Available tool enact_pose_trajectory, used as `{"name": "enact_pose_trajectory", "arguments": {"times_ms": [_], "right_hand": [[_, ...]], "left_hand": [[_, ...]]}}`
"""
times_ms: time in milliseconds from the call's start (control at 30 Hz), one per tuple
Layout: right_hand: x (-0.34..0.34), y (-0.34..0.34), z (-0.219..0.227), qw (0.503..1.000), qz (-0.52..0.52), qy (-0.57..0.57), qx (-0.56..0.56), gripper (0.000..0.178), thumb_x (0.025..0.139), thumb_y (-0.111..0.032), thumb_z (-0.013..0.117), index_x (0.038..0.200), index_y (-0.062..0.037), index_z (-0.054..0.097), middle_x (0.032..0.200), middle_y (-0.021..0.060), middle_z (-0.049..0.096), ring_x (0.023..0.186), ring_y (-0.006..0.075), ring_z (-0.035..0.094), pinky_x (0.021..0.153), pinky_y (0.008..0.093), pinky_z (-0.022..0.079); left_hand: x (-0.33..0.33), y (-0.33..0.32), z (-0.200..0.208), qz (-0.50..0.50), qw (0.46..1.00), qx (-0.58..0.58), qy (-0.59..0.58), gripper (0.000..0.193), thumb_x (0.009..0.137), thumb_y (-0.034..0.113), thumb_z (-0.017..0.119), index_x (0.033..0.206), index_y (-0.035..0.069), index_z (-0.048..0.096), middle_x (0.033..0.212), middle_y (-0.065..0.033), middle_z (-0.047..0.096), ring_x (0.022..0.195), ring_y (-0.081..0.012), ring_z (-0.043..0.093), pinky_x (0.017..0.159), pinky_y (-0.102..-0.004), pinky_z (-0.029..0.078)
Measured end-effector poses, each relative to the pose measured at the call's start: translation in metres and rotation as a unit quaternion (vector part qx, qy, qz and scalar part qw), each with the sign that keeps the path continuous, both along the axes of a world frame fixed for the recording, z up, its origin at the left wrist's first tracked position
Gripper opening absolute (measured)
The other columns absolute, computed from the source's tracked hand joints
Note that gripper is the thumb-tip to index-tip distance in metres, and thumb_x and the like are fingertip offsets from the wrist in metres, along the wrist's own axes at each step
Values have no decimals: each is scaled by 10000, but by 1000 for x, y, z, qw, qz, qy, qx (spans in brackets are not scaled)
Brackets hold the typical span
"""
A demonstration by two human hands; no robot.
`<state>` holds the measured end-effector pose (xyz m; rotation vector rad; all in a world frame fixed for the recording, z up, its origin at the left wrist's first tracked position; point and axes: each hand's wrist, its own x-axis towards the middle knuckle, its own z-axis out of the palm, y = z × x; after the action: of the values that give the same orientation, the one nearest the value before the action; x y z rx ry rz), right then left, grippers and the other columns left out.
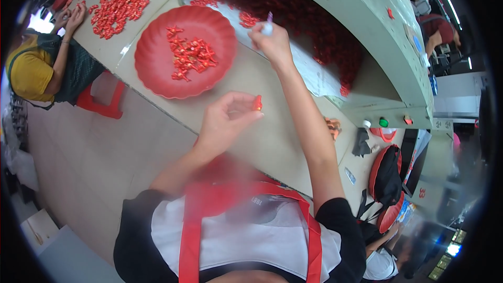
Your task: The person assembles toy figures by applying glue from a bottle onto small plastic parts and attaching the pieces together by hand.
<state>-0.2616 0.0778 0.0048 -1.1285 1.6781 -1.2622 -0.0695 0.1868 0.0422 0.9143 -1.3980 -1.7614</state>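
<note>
My left hand is closed in a pinch on a small red figurine with a touch of gold, held over the table's near side. Farther out, at the cabinet opening, my right hand wraps round a white pen-like tool with a purple end pointing up. Its lower part is hidden by my fingers. A red scalloped plate lies left of my right hand, holding a pile of small red and gold pieces. More red pieces lie on white paper inside the cabinet opening.
A pale green cabinet curves over the table on the far side. Another heap of red pieces lies at far left by a co-worker in yellow. To the right are a dark cloth and a black bag.
</note>
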Motion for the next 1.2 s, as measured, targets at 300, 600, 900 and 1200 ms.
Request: {"name": "enact_pose_trajectory", "arguments": {"times_ms": [300, 600, 900, 1200], "right_hand": [[32, -164, -13, 924, 66, 377, 16, 356, 726, -349, 678, 871, -25, 653, 729, 126, 641, 668, 208, 631, 621, 317, 482], [49, -165, 24, 921, 147, 357, 46, 296, 696, -223, 666, 881, 6, 636, 645, 114, 624, 505, 202, 598, 482, 335, 484], [22, -179, -6, 904, -10, 427, -5, 258, 711, -199, 577, 904, -57, 674, 822, 185, 648, 735, 306, 643, 670, 393, 516], [-10, 49, 18, 941, 27, 334, 52, 201, 716, -187, 636, 829, -23, 654, 644, 72, 627, 567, 136, 604, 567, 285, 478]], "left_hand": [[38, -1, -13, 46, 999, 23, -5, 264, 760, -85, 640, 1005, -47, 549, 893, -69, 609, 810, -95, 592, 726, -230, 522], [50, -23, -16, 73, 996, 47, 8, 264, 755, -89, 642, 1001, -47, 556, 876, -68, 619, 798, -88, 592, 725, -228, 526], [46, -18, -9, 62, 997, 44, 26, 266, 761, -24, 664, 1010, -8, 570, 916, -44, 618, 835, -102, 591, 744, -245, 493], [35, -12, -14, 45, 998, 21, 32, 271, 758, -51, 657, 1011, -27, 562, 903, -55, 612, 825, -98, 573, 722, -220, 485]]}}
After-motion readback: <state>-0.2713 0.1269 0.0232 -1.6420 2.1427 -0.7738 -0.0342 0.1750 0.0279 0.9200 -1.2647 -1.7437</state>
